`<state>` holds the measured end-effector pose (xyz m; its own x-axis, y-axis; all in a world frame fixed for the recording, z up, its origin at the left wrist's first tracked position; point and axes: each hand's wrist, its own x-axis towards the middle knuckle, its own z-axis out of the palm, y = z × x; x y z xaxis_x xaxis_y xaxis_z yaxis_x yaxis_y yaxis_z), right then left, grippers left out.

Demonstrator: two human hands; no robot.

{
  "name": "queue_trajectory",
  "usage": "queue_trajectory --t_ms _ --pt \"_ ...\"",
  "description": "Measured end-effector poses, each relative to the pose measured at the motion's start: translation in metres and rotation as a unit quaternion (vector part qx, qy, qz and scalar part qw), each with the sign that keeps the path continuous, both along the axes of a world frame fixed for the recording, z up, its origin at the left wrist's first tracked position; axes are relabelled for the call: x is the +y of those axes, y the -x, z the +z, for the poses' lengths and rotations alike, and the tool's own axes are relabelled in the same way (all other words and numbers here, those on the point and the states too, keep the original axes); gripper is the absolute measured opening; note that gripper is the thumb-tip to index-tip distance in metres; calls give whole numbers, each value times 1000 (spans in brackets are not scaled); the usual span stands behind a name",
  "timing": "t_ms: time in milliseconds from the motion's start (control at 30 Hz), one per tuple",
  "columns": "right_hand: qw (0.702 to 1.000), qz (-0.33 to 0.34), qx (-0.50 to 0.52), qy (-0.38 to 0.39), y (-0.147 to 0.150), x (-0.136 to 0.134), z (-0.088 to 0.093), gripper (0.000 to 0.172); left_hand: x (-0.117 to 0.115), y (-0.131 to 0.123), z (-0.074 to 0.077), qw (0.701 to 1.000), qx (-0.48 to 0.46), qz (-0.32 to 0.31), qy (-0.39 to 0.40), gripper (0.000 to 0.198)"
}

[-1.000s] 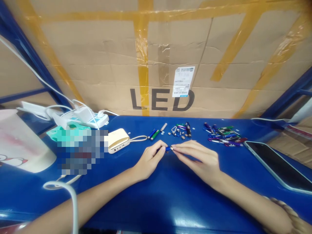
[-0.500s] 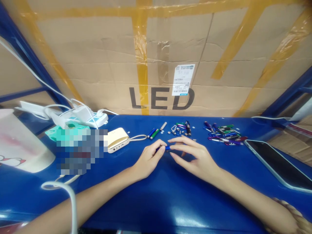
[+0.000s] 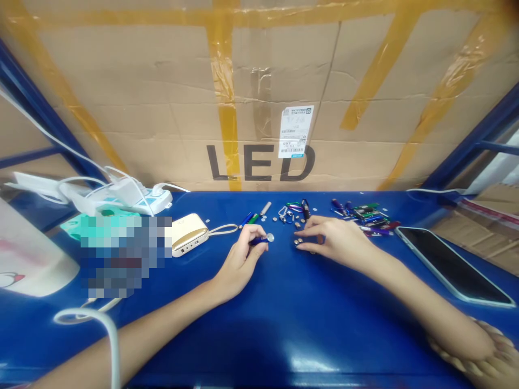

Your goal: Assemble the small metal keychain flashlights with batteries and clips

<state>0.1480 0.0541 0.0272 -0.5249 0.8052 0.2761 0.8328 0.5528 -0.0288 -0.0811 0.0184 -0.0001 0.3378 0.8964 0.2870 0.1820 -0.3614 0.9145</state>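
My left hand [image 3: 242,258] is closed round a small dark blue metal tube [image 3: 259,240], like a mini flashlight body. A round silver disc [image 3: 270,237] shows right at the tube's end; I cannot tell whether it is attached. To the right, my right hand [image 3: 330,237] hovers low with thumb and forefinger apart, the fingertips beside small button cells [image 3: 298,241] on the blue table [image 3: 284,324]. Behind that hand lie silver carabiner clips [image 3: 287,215], a black tube [image 3: 305,208] and more scattered cells, partly covered by the fingers.
Blue, green and silver tubes [image 3: 253,218] lie beyond my left hand, near a cream power bank [image 3: 190,234]. A pile of coloured tubes and clips [image 3: 367,216] and a phone [image 3: 454,265] are on the right. A power strip [image 3: 152,202] and large carton [image 3: 182,97] stand behind.
My right hand has moved away from the tube in my left hand, rightward to the button cells. The silver disc at the tube's end now shows. The view has shifted slightly.
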Motion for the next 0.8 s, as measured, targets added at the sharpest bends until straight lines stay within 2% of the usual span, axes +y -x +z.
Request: queue_trajectory --t_ms 200,367,467,533,633,700,800 --pt "999 14 33 28 5 7 -12 7 -1 0 -2 999 5 -19 -39 5" --pt "984 13 170 55 12 4 -7 8 -2 -1 -2 998 48 -23 -40 4" --pt "949 46 311 -1 22 -10 -3 12 -2 -2 -2 996 81 -31 -24 6" --pt "927 79 361 -62 30 -22 -1 12 -2 -1 -2 994 95 -35 -28 7" --pt "913 150 362 -112 38 -35 2 8 -2 0 -2 992 107 -47 -44 8" --pt "912 186 350 -109 41 -38 4 10 -2 0 -2 991 108 -52 -54 8" --pt "918 200 333 -81 40 -37 4 13 -2 0 -2 992 106 -48 -55 8"
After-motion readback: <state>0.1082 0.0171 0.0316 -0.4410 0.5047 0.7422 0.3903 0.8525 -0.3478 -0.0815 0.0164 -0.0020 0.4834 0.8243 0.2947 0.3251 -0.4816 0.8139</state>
